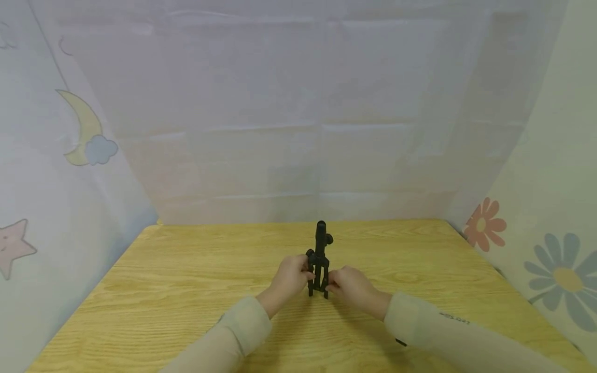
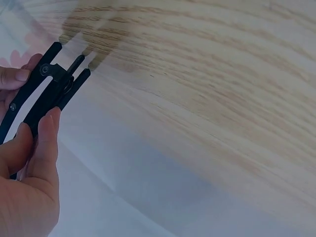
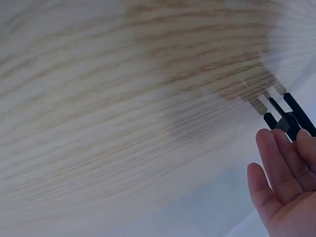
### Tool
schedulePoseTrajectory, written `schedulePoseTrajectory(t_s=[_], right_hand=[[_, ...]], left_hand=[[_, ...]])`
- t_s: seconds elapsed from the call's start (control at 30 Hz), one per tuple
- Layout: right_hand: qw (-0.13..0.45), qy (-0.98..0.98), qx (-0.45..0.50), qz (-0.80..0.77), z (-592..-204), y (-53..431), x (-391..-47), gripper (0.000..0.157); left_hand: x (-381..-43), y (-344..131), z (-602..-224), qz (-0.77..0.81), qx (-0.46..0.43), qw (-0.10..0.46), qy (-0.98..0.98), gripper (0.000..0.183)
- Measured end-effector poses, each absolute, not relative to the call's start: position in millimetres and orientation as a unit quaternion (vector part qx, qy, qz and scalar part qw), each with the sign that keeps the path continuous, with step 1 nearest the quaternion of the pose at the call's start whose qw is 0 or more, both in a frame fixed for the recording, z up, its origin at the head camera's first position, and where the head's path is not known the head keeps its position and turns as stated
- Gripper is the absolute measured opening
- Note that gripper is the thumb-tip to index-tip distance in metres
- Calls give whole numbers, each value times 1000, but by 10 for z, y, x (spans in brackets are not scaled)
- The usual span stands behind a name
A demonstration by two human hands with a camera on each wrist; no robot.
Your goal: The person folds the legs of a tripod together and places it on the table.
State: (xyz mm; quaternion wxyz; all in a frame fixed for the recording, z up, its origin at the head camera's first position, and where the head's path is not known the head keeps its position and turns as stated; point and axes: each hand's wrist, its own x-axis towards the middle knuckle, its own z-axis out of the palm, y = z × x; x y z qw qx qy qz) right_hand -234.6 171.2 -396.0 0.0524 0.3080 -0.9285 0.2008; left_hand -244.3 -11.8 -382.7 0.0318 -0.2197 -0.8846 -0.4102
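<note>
A small black tripod (image 1: pixel 321 243) stands upright at the middle of the wooden table, its legs drawn close together and a knob on either side. From the left, my left hand (image 1: pixel 289 280) pinches one leg between thumb and fingers. Opposite it, my right hand (image 1: pixel 353 288) pinches the right leg lower down. The left wrist view shows the tripod legs (image 2: pixel 49 94) with thumbs and fingertips on two of them and a hinged brace between. In the right wrist view the leg ends (image 3: pixel 281 111) point at the tabletop; whether they touch it I cannot tell.
The wood-grain table (image 1: pixel 196 259) reaches back to a pale creased sheet (image 1: pixel 261 103). Side hangings carry a moon (image 1: pixel 84 122) and star at left and flowers (image 1: pixel 566 280) at right.
</note>
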Motion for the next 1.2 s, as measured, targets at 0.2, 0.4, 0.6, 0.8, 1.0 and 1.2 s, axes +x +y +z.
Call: schedulePoseTrajectory(t_s=[0.2, 0.4, 0.6, 0.8, 1.0, 1.2], right_hand=[[75, -917, 338, 199, -3968, 1741, -2428, 5], [76, -913, 353, 188, -3967, 1722, -2486, 4], [96, -910, 374, 153, -3970, 1717, -2547, 6], [125, -907, 391, 89, -3907, 1703, -2633, 11], [106, -918, 376, 64, -3874, 1677, -2732, 20], [15, -948, 282, 144, -3906, 1695, -2753, 29]], left_hand=[[-2481, -104, -3834, -407, -211, 39, -888, 17], [-2530, -112, -3842, -406, -205, 43, -890, 15], [-2548, -108, -3845, -408, -210, 39, -887, 12], [-2565, -109, -3850, -411, -203, 28, -888, 9], [-2618, -152, -3841, -414, -202, 22, -887, 6], [-2678, -180, -3840, -422, -222, 6, -879, 11]])
